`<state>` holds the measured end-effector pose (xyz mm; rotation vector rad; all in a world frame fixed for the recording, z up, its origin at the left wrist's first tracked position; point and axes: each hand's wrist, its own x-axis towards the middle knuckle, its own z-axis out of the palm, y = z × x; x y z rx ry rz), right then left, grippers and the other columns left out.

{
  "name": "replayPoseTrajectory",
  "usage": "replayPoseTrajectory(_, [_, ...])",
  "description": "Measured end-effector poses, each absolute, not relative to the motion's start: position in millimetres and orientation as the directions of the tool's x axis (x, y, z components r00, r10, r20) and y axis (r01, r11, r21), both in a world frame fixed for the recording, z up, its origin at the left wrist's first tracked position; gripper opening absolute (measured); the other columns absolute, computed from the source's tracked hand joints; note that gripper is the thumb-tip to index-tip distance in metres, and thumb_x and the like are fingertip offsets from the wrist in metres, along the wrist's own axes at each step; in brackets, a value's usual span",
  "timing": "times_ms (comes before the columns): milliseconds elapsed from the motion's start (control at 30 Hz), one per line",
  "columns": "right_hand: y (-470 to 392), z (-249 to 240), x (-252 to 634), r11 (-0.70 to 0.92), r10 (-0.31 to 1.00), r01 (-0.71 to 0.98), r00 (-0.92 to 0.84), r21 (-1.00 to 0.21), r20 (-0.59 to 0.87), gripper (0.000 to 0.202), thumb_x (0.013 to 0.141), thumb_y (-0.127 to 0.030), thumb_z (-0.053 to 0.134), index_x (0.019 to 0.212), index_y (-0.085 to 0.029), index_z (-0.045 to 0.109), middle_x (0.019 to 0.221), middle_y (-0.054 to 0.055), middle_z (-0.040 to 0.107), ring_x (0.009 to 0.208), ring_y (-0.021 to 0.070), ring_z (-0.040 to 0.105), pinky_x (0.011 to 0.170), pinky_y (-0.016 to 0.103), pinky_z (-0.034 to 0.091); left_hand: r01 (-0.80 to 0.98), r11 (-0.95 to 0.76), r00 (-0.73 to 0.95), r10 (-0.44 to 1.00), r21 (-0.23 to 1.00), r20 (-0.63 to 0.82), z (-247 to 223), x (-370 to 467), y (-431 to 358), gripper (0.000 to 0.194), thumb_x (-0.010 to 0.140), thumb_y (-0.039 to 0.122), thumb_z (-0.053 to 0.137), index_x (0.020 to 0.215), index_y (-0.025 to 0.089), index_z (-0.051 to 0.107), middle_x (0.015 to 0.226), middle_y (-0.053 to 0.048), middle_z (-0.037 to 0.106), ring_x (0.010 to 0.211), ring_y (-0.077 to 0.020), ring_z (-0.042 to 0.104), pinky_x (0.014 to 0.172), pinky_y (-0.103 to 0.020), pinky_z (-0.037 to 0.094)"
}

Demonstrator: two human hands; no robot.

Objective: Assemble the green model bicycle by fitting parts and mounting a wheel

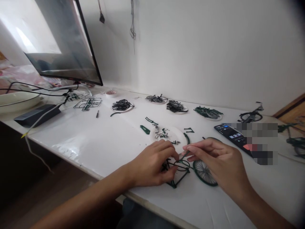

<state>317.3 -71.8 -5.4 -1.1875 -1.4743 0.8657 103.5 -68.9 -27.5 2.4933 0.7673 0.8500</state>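
A dark green model bicycle frame [175,183] lies at the table's front edge, joined or close to a spoked wheel [204,173] on its right. My left hand [156,163] curls over the frame's left part, its thumb and fingers closed around a piece of it. In my right hand [213,156], thumb and fingertips pinch a thin green part [184,155] just above the frame. Behind the hands, a white paper plate [176,132] holds small green and silver pieces. Loose green parts [145,129] lie around that plate.
Several plates of dark parts [176,107] line the wall. A phone [232,138] lies right of the hands, near assembled model bicycles [251,115]. At the left are a monitor [69,47], a dark box [38,117], cables and part sprues [88,104].
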Motion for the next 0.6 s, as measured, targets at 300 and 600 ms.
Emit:
replayPoseTrajectory(300, [-70, -10, 317, 0.22, 0.975, 0.197, -0.073, -0.955, 0.21, 0.025, 0.081, -0.044, 0.076, 0.091, -0.021, 0.072, 0.084, 0.008, 0.079, 0.059, 0.0202, 0.074, 0.056, 0.03, 0.064, 0.386, -0.814, 0.679, 0.569, 0.434, 0.464, -24, 106, -70, 0.022, 0.105, 0.029, 0.043, 0.098, 0.015, 0.059, 0.096, -0.009, 0.063, 0.092, -0.0197, 0.056, 0.089, -0.036, 0.046])
replayPoseTrajectory(600, [-66, -19, 331, 0.474, 0.88, 0.444, -0.218, -0.76, 0.421, 0.013, 0.098, -0.034, 0.056, 0.099, -0.023, 0.064, 0.084, 0.002, 0.071, 0.073, 0.015, 0.067, 0.066, 0.026, 0.054, 0.569, -0.81, 0.76, 0.584, 0.144, 0.285, -1, 71, -89, 0.031, 0.106, 0.029, 0.042, 0.078, 0.018, 0.05, 0.077, -0.001, 0.055, 0.068, -0.0161, 0.047, 0.068, -0.034, 0.037])
